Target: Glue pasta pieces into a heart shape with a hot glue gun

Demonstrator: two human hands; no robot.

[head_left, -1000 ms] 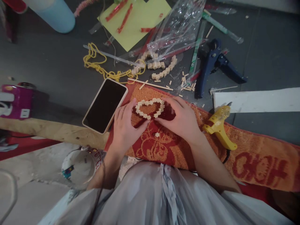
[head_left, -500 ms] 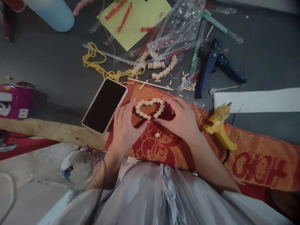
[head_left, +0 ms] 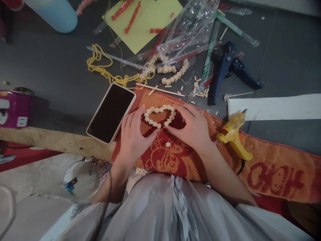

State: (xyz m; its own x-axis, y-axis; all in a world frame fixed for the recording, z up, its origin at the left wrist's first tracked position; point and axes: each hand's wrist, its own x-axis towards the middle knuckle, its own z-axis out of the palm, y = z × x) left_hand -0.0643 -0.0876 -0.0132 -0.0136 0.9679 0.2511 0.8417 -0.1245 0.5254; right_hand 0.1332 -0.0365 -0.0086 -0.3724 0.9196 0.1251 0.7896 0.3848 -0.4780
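Observation:
A heart-shaped outline (head_left: pixel 158 109) made of small pale wooden stick pieces lies on an orange and red towel (head_left: pixel 160 159), with a small gap at its lower point. My left hand (head_left: pixel 132 135) curves round its left side, index fingertip at the upper left and thumb at the bottom tip. On the other side my right hand (head_left: pixel 194 127) has its index finger at the upper right and its thumb by the lower right end. Both hands hold the heart between thumb and fingers. Just below it sits a single small flower-shaped piece (head_left: pixel 168 144).
A phone (head_left: pixel 111 112) lies left of my hands. To the right are a yellow glue gun (head_left: pixel 234 135) and a blue cutter (head_left: pixel 222 73). Beyond the towel are curved stick strips (head_left: pixel 175 75), yellow string (head_left: pixel 100 68), plastic wrappers (head_left: pixel 185 30) and yellow paper (head_left: pixel 142 20).
The whole view has shifted very slightly. Both hands keep the same hold on the heart, and nothing else has visibly moved.

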